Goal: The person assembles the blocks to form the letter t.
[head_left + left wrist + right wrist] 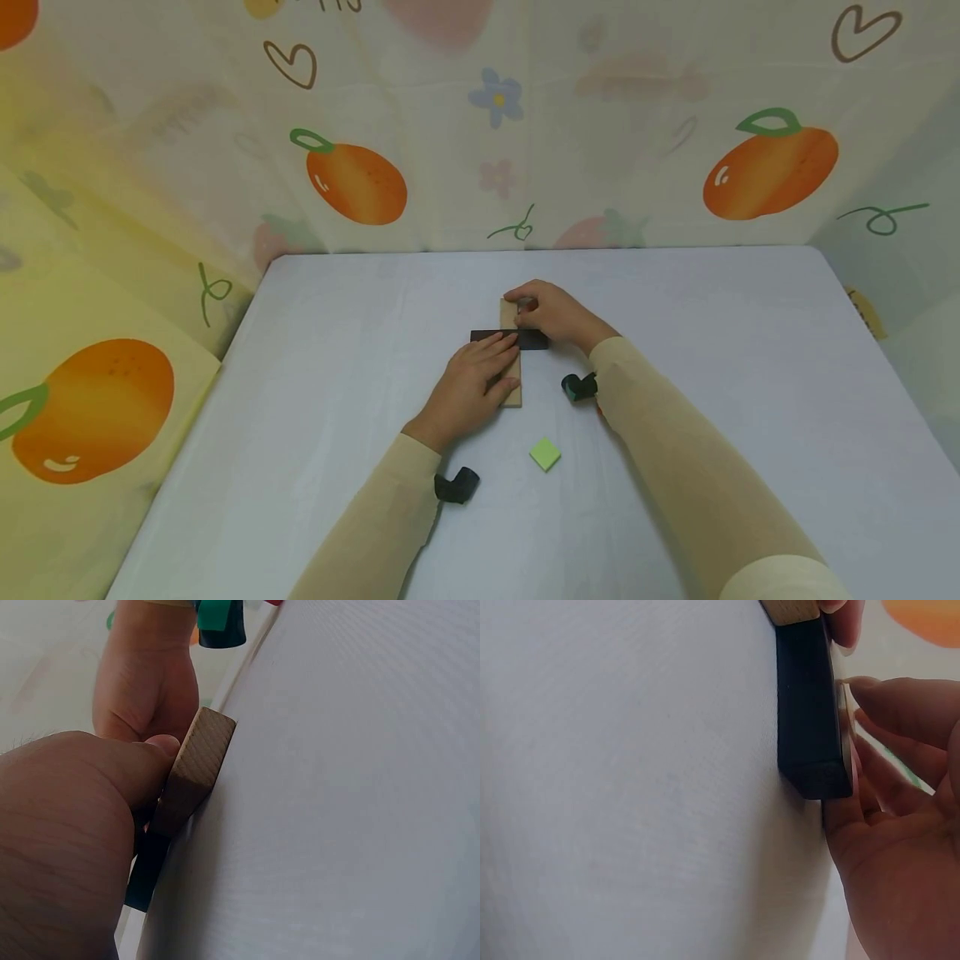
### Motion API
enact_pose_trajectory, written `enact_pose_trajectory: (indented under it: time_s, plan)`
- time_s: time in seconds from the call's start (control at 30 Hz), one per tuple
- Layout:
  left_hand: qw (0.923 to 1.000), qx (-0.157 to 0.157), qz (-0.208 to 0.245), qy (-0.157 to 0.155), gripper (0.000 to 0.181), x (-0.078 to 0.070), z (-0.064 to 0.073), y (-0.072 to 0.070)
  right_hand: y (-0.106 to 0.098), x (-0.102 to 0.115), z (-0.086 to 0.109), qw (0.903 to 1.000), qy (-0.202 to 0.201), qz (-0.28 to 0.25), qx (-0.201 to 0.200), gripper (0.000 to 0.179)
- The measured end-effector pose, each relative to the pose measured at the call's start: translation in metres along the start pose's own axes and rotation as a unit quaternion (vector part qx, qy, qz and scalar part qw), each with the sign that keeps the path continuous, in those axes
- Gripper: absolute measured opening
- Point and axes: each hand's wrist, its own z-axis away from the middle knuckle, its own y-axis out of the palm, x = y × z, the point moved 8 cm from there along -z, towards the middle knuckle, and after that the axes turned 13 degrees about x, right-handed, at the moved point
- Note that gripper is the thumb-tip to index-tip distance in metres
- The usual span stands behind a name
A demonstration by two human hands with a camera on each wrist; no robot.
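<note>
Tan and straight, a wooden bar (513,398) lies on the white table (360,367) in the head view, its long axis running away from me toward the far table edge. A black bar (534,339) crosses it squarely, pointing left and right. Past the wooden bar's far end a short stretch of white surface leads to that edge; on both sides of the wooden bar the surface runs wide. My left hand (476,375) reaches over the crossing from the wooden bar's left — fingers stretched onto the black bar, thumb on the wood. My right hand (558,315) is at the wooden bar's far end, thumb and forefinger pinching a small grey thing (527,305), too small to make out. Nearer to me than the wooden bar, slightly to its right, lies a flat green square (545,454), one corner toward me.

From the left wrist, the wooden bar's near end shows a rectangular face with ridged grain; my thumb touches the bar just beside it.

From the right wrist, the black bar is smooth, blocky and crisp-edged, meeting the wooden bar — beside it my fingers bend around something thin, mostly hidden.
</note>
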Motion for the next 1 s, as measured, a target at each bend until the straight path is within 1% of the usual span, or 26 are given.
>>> enact_pose_trajectory:
  time_s: [0.2, 0.47, 0.63, 0.83, 1.0]
  plan:
    - [1.0, 0.003, -0.004, -0.002, 0.05, 0.0, 0.0, 0.001, -0.003, 0.003, 0.004, 0.9999, -0.01, 0.007, -0.006, 0.056]
    - [0.9998, 0.008, -0.007, -0.014, 0.051, 0.002, 0.0, 0.002, -0.013, 0.004, 0.017, 0.9999, -0.007, 0.003, -0.009, 0.055]
    - [0.9998, 0.007, -0.007, -0.015, 0.051, 0.002, 0.0, 0.002, -0.018, 0.009, 0.029, 0.9995, -0.022, -0.02, -0.009, 0.055]
    - [0.9997, 0.011, -0.003, -0.02, 0.052, 0.001, 0.0, 0.002, -0.023, 0.018, 0.046, 0.9985, -0.042, -0.029, -0.016, 0.055]
    - [0.9997, 0.009, -0.003, -0.022, 0.052, 0.001, 0.0, 0.002, -0.023, 0.023, 0.061, 0.9961, -0.065, -0.057, -0.018, 0.058]
